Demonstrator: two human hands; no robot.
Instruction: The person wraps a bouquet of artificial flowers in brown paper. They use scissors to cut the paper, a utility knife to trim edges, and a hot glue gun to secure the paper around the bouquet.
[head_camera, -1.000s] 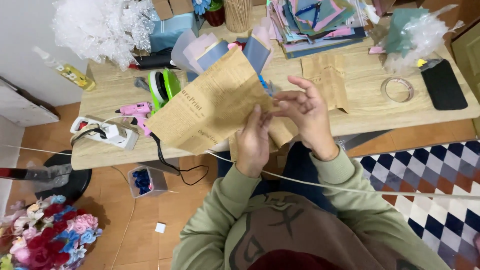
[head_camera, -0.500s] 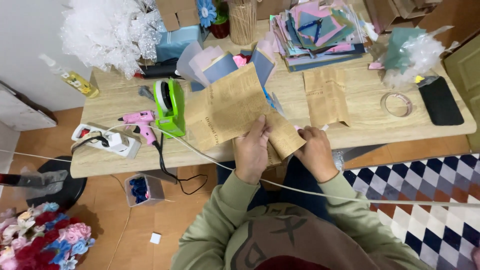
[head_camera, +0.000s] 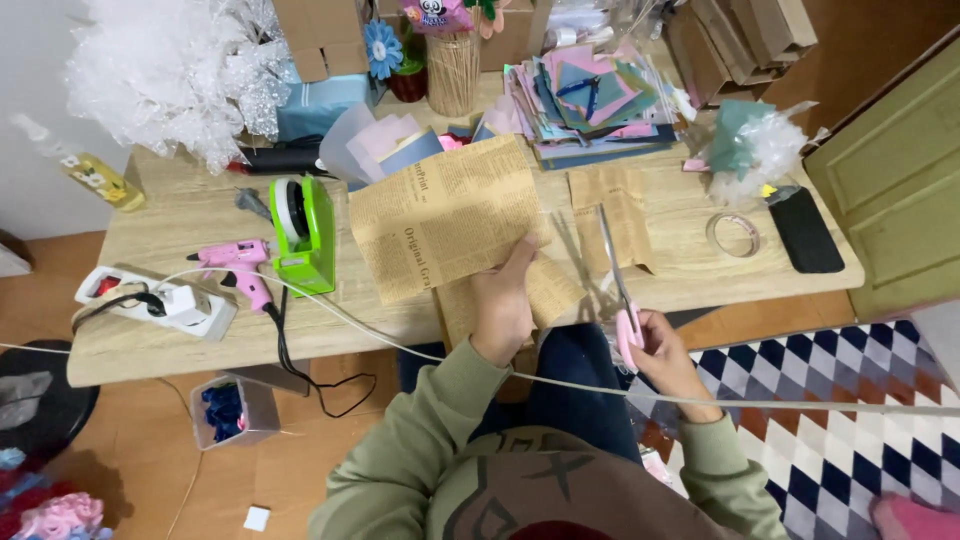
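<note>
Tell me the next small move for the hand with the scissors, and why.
Probably swing the pink-handled scissors left to the edge of the newsprint-patterned paper. The right hand grips them with blades pointing away, off the sheet, while the left hand pins the paper's lower edge flat on the table.

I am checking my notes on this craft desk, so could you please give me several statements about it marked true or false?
1. The right hand holds pink-handled scissors. True.
2. The left hand rests on the newspaper-print paper. True.
3. The green tape dispenser stands to the right of the paper. False: it stands to its left.
4. The pink glue gun is in the left hand. False: it lies on the table, beside the dispenser.
5. A roll of clear tape lies beside a black case. True.
</note>
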